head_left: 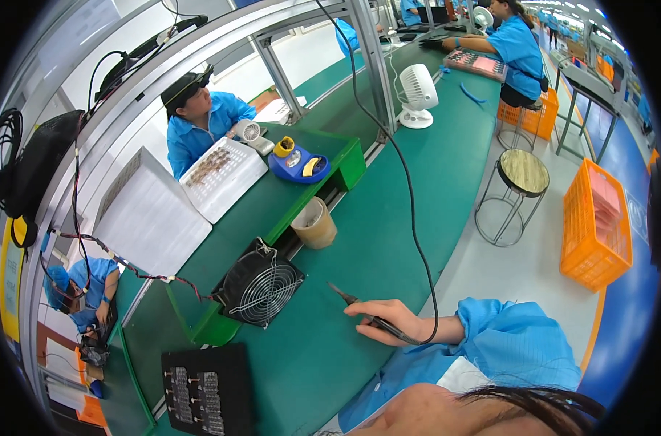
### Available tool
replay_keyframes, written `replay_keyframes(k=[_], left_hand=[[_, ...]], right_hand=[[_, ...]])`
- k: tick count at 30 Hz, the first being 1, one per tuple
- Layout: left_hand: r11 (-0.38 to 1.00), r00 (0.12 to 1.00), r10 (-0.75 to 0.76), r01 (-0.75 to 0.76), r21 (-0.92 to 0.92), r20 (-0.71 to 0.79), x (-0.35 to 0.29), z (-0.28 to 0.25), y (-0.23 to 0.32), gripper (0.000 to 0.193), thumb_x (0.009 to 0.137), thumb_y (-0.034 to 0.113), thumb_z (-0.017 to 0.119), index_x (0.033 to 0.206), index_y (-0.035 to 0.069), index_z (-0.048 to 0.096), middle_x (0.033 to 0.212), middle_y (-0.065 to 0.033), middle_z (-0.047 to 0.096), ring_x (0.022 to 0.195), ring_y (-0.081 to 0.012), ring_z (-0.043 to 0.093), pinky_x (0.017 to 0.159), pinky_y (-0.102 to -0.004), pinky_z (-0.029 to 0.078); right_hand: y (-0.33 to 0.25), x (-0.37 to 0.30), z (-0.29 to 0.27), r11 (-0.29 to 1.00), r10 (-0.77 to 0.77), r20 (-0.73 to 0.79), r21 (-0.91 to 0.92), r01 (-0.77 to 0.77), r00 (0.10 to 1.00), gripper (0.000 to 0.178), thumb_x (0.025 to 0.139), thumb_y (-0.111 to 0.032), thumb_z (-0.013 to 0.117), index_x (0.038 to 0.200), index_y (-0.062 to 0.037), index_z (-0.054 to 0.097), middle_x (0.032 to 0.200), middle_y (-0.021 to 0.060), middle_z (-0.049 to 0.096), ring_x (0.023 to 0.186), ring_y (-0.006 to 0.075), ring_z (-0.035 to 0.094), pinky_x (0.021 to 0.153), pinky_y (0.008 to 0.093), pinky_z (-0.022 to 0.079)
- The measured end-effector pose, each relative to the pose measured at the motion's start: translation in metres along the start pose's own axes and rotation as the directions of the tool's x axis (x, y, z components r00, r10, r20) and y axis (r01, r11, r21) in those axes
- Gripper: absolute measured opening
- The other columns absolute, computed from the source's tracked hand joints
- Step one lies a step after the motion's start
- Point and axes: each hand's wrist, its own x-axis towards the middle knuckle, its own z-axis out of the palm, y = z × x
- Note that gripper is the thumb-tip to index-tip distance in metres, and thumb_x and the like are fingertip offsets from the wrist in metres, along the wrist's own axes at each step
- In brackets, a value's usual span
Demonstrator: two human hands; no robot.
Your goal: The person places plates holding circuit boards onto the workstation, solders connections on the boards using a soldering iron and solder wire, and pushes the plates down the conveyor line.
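My right hand [388, 318] is closed around a soldering iron [351, 299] and holds it over the green bench mat. The iron's thin tip points up and left, toward the black square fan with a wire guard [266, 291]. From the back of the iron a black cord [412, 196] curves up past the bench frame. At the lower left lies a black tray [232, 378] carrying small circuit boards [195, 400], apart from my hand. My left hand does not show.
A beige cup-like container [314, 225] stands behind the fan. A blue soldering stand [299, 166] and a white parts tray [232, 192] rest on the raised green shelf [236, 225]. Farther along are a white fan [418, 94], a stool [523, 173] and an orange crate [595, 247]. Co-workers in blue sit nearby.
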Motion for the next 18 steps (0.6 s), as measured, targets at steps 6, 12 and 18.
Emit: replay_keyframes(k=[6,12,18], left_hand=[[0.955,0.959,-0.271,0.257,0.146,0.084,-0.037,0.074,-0.052,0.041,0.094,0.029,0.062,0.06,0.019,0.041,0.053,0.0064,0.034,0.05,-0.0085,0.033,0.048,-0.0252,0.026],[0.821,0.809,-0.571,0.564,0.093,0.142,-0.077,0.104,-0.098,0.044,0.095,0.035,0.06,0.058,0.02,0.041,0.05,0.0058,0.033,0.043,-0.0078,0.03,0.042,-0.0258,0.023],[0.859,0.808,-0.507,0.447,0.249,0.3,-0.068,0.148,-0.118,0.036,0.094,0.036,0.061,0.066,0.019,0.047,0.057,0.0057,0.039,0.052,-0.0033,0.037,0.049,-0.0206,0.029]], right_hand=[[-0.007,0.0,0.003,0.999,-0.049,0.033,-0.007,0.049,0.998,0.044,0.084,-0.003,0.066,0.127,-0.0053,0.054,0.093,0.0114,0.062,0.066,0.0196,0.062,0.06,0.0295,0.051],[-0.009,-0.011,0.017,0.998,-0.028,0.167,0.06,0.018,0.986,0.047,0.087,-0.006,0.067,0.132,-0.0049,0.05,0.111,0.0137,0.059,0.071,0.0171,0.068,0.062,0.0262,0.056],[-0.022,-0.015,0.026,0.994,0.004,0.221,0.106,-0.028,0.975,0.049,0.087,-0.009,0.069,0.132,-0.0048,0.05,0.105,0.0136,0.06,0.07,0.0177,0.067,0.061,0.027,0.055]])
